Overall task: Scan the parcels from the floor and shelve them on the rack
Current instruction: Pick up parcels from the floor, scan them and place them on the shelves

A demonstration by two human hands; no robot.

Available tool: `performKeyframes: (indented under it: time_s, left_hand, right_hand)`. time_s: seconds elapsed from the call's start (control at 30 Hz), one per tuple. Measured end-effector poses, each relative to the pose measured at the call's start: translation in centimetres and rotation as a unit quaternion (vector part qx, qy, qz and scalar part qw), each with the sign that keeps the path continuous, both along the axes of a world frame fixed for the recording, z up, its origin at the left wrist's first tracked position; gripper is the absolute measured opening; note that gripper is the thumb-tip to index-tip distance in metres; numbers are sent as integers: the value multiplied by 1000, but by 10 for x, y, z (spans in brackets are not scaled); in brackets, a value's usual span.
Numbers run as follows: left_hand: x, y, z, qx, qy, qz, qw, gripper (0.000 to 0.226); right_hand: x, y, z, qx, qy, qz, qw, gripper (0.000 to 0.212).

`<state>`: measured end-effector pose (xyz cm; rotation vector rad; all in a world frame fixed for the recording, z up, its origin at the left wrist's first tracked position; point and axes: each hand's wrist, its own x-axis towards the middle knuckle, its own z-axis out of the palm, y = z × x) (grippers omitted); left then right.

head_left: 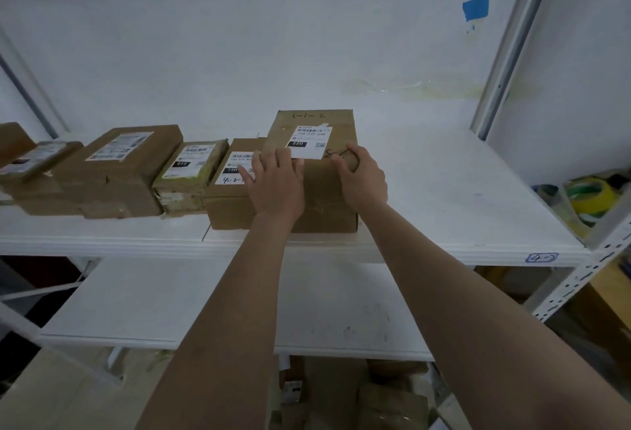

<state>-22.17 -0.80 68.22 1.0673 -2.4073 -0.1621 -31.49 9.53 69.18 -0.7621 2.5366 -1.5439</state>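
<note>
A tall brown cardboard parcel (327, 190) with a white label marked 220 stands on the upper white rack shelf (461, 211). My left hand (278, 184) lies flat with straight fingers on its top left edge, partly over the neighbouring box. My right hand (362, 177) holds the parcel's top right side, fingers curled on its top. To its left runs a row of labelled parcels: a small box marked 15H (227, 204), a green-taped parcel marked 010 (187, 173), and a larger box (116, 173).
A lower white shelf (170, 303) sits below. More parcels (375, 395) lie on the floor underneath. Tape rolls (587, 197) rest on the adjacent rack at right. A white upright post (505, 54) bounds the shelf's right side. Bare shelf surface spreads right of the tall parcel.
</note>
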Motion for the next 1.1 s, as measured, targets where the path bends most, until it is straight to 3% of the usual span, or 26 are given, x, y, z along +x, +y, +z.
performKeyframes:
  time_s: [0.27,0.43,0.57,0.7,0.83,0.9,1.0,1.1]
  left_hand:
    - [-1,14,13,9,-70,48,996,53]
    - [5,46,11,38,-17,97,994,62]
    - [22,76,-27,35,42,107,993,70]
    - [38,125,-77,59,66,108,990,53]
    - [50,185,-136,76,20,88,993,36]
    - [54,217,-167,99,-51,80,991,36]
    - [64,265,-225,163,-169,65,970,37]
    - [83,310,-286,208,-231,66,948,34]
  right_hand:
    - [-7,6,-2,-64,-61,67,994,52]
    - [6,29,-18,-121,-20,57,991,49]
    - [32,70,-46,-184,19,44,982,32]
    - [53,120,-84,-201,-20,19,979,9]
    - [60,176,-139,-136,-35,22,990,14]
    - [61,209,-170,-95,-46,19,994,15]
    - [58,263,-221,-35,-67,-1,997,16]
    - [54,320,-275,26,-106,-17,994,19]
